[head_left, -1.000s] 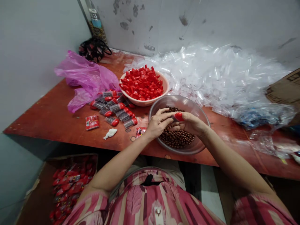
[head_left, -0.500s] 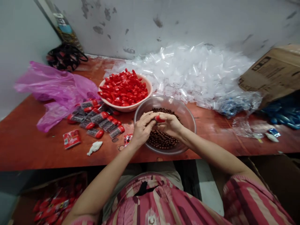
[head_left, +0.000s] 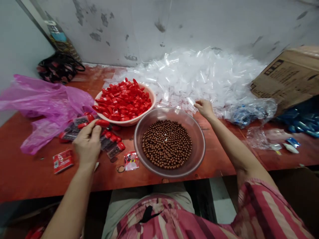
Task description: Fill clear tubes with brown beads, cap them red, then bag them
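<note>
Grey wall [head_left: 139, 30], scuffed with dark patches, rises behind a reddish-brown desk [head_left: 27, 162]. Along the desk's back edge, clear plastic tubes [head_left: 189, 73] lie in a wide, loose heap. At the near side of that heap is my right hand [head_left: 203, 108], its fingers bent and drawn close together; the tips are right at the tubes, and I cannot tell whether they have hold of one. My left hand [head_left: 87, 143], over the left part of the desk, is closed in a pinch on a red-capped container [head_left: 102, 123]; its red end pokes out past my thumb, the rest hidden. Just beside that hand, filled containers [head_left: 116, 151] with red ends lie in a pile.

Between my hands, near the middle of the front edge, a translucent grey bowl [head_left: 198, 146] holds small brown balls [head_left: 166, 142]. Behind it to the left, a pale pink bowl [head_left: 143, 115] is heaped with red caps [head_left: 124, 99]. One red packet [head_left: 62, 161] lies toward the front-left corner. A purple plastic bag [head_left: 50, 109] spreads by the left edge, and a cardboard box [head_left: 286, 76] stands toward the right end.
</note>
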A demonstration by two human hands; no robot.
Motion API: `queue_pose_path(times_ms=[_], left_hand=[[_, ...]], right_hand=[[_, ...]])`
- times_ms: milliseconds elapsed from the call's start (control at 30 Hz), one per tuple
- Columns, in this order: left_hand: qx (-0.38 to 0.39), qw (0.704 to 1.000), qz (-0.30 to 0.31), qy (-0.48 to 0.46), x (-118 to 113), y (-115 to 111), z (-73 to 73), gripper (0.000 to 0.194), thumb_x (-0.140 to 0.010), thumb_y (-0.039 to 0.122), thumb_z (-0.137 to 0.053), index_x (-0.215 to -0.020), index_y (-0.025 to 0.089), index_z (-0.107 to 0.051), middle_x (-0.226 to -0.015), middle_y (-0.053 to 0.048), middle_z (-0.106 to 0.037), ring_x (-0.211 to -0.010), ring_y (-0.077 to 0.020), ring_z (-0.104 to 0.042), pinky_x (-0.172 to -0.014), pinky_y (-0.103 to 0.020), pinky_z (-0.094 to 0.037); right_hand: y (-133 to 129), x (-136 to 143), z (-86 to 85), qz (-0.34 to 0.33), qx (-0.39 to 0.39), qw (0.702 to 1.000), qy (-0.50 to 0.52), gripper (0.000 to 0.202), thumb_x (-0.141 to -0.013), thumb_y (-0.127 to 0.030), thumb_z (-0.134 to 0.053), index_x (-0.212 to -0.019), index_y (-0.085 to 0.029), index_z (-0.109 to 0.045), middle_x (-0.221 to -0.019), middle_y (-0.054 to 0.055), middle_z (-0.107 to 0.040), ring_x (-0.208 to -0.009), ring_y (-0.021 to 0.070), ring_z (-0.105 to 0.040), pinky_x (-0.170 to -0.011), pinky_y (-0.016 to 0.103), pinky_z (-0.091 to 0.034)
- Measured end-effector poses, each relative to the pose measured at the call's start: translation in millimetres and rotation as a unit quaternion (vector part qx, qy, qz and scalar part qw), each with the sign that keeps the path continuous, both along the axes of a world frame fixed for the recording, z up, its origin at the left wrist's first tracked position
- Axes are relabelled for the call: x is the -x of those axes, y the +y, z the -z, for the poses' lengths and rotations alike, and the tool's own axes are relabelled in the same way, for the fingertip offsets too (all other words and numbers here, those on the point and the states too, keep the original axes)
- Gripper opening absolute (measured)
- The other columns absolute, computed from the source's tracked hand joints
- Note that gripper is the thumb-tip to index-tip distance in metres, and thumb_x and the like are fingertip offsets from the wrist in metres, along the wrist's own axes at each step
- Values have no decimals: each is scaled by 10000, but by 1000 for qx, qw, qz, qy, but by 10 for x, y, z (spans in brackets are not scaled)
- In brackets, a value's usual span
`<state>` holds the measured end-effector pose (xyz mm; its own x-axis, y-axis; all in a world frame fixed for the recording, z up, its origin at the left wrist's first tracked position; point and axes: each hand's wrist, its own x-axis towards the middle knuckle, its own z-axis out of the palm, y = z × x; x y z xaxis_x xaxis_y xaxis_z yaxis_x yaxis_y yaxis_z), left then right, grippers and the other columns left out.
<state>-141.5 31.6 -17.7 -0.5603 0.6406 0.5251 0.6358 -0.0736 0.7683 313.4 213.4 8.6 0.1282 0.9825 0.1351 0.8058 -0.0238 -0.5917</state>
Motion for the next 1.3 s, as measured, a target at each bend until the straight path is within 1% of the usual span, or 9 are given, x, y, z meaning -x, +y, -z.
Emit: queue_pose_path(times_ms=[133, 233, 467, 600, 767, 867, 1000, 1167, 1300], left_hand=[[31, 988, -71, 135, 559, 80, 262, 339, -773, 384, -589, -1054, 247, -721, -1076, -23, -741, -1043, -295, -665, -963, -521, -487], [54, 984, -60, 160, 610, 77, 288, 369, -767, 357, -590, -1104, 242, -690, -1168, -27, -708, -1149, -324, -616, -1007, -526, -453], [24, 989, 51, 134, -154, 49, -134, 380, -846, 309, -595, -1197, 173, -645, -1198, -86, -685, -1122, -253, -632, -1012, -415, -472], [12, 978, 199, 55, -833, 71, -443, 342, -868, 311, -587, -1190, 213, -648, -1134, -57, -708, -1019, -198, -667, -984, -362, -493], [45, 924, 378, -27, -1473, 175, -599, 487, -795, 286, -688, -1269, 228, -594, -1273, -77, -643, -1032, -203, -659, -939, -333, -512], [59, 915, 398, -39, -1583, 150, -613, 294, -802, 234, -674, -1093, 200, -694, -1108, -62, -722, -1001, -204, -666, -937, -325, -500], [81, 927, 357, -83, -1480, 34, -568, 175, -785, 199, -672, -947, 179, -736, -956, -46, -752, -878, -193, -688, -879, -311, -519], [102, 899, 355, -234, -1398, 113, -384, 260, -799, 272, -646, -1023, 153, -704, -893, -46, -732, -715, -163, -685, -750, -319, -579], [86, 844, 355, -393, -1510, 270, -293, 251, -811, 158, -606, -1052, 154, -676, -1098, -64, -702, -916, -172, -684, -804, -312, -587]], right_hand=[[367, -18, 165, 67, 49, 991, -101, 421, -772, -277, -631, -1153, -99, -643, -1184, 209, -654, -1147, 344, -580, -961, 484, -422], [472, 84, 219, 87, 82, 982, -149, 444, -750, -315, -664, -1130, -87, -645, -1148, 252, -652, -1112, 370, -596, -884, 464, -457], [327, 94, 65, 42, 33, 983, -173, 339, -803, -280, -565, -1106, -160, -658, -1082, 136, -698, -1026, 278, -632, -860, 360, -460], [-80, 228, -236, -156, -15, 988, 12, 461, -783, -375, -612, -1185, -150, -620, -896, 60, -700, -779, 206, -644, -735, 317, -491], [-819, 740, -605, -373, 99, 912, 137, 487, -685, -422, -770, -1103, -210, -640, -935, 44, -685, -802, 204, -628, -720, 326, -502], [-1094, 964, -682, -387, 149, 882, 225, 446, -655, -381, -808, -1008, -217, -592, -840, 18, -675, -739, 184, -629, -658, 306, -500], [-1084, 954, -606, -356, 176, 875, 277, 408, -628, -368, -814, -894, -205, -551, -697, -20, -636, -637, 155, -611, -585, 270, -468], [-911, 949, -373, -434, 214, 875, -1, 255, -664, -291, -747, -892, -192, -689, -794, 14, -715, -759, 209, -654, -735, 333, -490], [-944, 1145, -190, -455, 150, 872, -105, 408, -693, -182, -698, -1099, -214, -682, -1135, 58, -707, -1043, 261, -646, -932, 370, -460]])
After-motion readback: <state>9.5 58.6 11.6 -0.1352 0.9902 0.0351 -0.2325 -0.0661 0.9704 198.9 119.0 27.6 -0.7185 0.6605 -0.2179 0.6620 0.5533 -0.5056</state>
